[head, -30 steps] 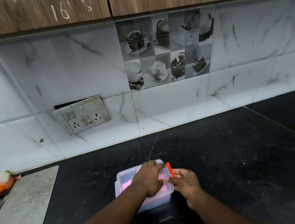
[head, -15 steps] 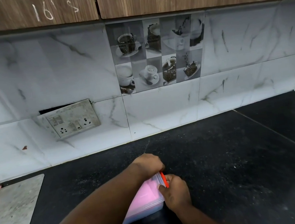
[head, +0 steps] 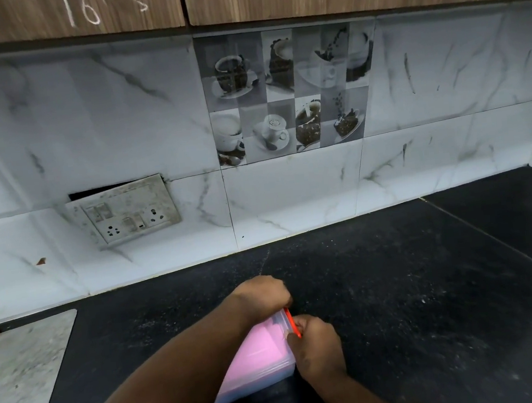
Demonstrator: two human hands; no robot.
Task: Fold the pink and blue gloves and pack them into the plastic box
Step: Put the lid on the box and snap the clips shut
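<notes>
A clear plastic box (head: 260, 367) with its lid on sits on the black counter, low in the middle of the view. Pink glove material shows through the lid; no blue glove is visible. My left hand (head: 262, 296) curls over the box's far edge, its forearm covering the box's left part. My right hand (head: 318, 348) presses against the box's right side, fingers at the orange clip (head: 292, 322) on the lid's edge.
A grey marble chopping board (head: 23, 378) lies at the left on the black counter (head: 418, 300). A loose socket plate (head: 125, 210) hangs on the tiled wall behind. Wooden cabinets run overhead. A counter seam runs diagonally at the right.
My left hand slid from the lid's top to the box's far edge. My right hand closed in on the orange clip. The camera swung right, so the board moved toward the left edge.
</notes>
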